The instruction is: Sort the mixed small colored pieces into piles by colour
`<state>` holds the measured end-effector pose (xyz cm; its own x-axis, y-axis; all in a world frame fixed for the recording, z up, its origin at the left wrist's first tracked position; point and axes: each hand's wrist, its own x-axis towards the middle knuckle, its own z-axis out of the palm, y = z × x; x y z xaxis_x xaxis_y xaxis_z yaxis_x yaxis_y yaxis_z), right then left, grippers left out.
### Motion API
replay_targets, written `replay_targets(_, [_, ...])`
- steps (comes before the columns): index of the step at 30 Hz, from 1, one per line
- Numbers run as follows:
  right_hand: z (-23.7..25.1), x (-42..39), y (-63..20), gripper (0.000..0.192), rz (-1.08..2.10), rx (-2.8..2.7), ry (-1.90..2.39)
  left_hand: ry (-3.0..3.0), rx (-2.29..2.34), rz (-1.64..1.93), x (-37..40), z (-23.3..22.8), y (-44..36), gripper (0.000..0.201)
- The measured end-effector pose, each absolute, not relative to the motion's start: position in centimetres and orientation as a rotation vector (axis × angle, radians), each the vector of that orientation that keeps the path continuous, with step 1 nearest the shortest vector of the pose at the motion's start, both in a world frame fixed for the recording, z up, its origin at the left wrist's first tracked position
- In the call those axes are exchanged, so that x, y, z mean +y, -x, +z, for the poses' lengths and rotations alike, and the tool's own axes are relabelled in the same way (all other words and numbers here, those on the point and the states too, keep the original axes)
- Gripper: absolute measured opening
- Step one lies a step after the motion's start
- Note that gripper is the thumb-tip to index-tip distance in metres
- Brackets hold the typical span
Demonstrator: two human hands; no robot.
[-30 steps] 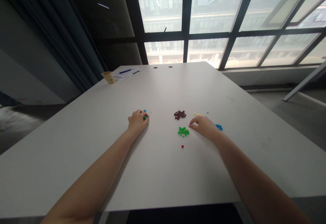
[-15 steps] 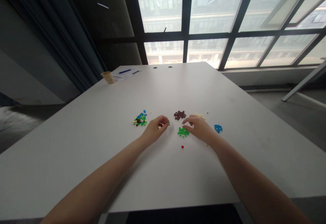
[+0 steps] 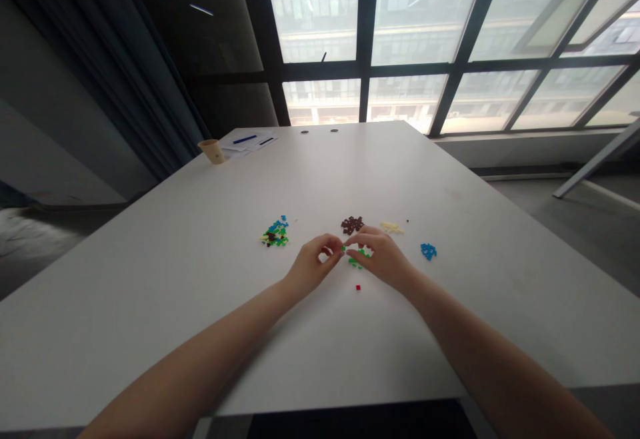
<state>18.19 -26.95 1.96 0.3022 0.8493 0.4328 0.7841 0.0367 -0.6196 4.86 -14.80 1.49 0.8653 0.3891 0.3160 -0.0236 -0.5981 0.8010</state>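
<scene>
Red piece [image 3: 358, 287]: lay alone on the white table [image 3: 200, 306], nearest the person.
Left hand [image 3: 314, 264]: fingers curled, tips pinching a small green piece [image 3: 343, 249].
Right hand [image 3: 379, 257]: fingertips met the left's at that piece, over the green pile [image 3: 356, 262].
Farther: mixed pile [image 3: 275, 233] left, brown pile [image 3: 351, 224], cream pieces [image 3: 391, 227], blue pile [image 3: 428, 250] right.
Far corner: paper cup [image 3: 212, 151], papers [image 3: 247, 141].
</scene>
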Motion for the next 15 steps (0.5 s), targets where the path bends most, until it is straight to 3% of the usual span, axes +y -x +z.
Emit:
replay_targets(8, [2.28, -27.07, -18.45, 0.009, 0.063, -1.481, 1.704, -2.398, 0.166, 0.84, -14.67, 1.72, -4.52, 0.005])
replay_targets(15, [2.19, -26.96, -18.2, 0.009, 0.014, -1.478, 1.697, -2.436, 0.133, 0.854, -14.67, 1.68, -4.55, 0.007])
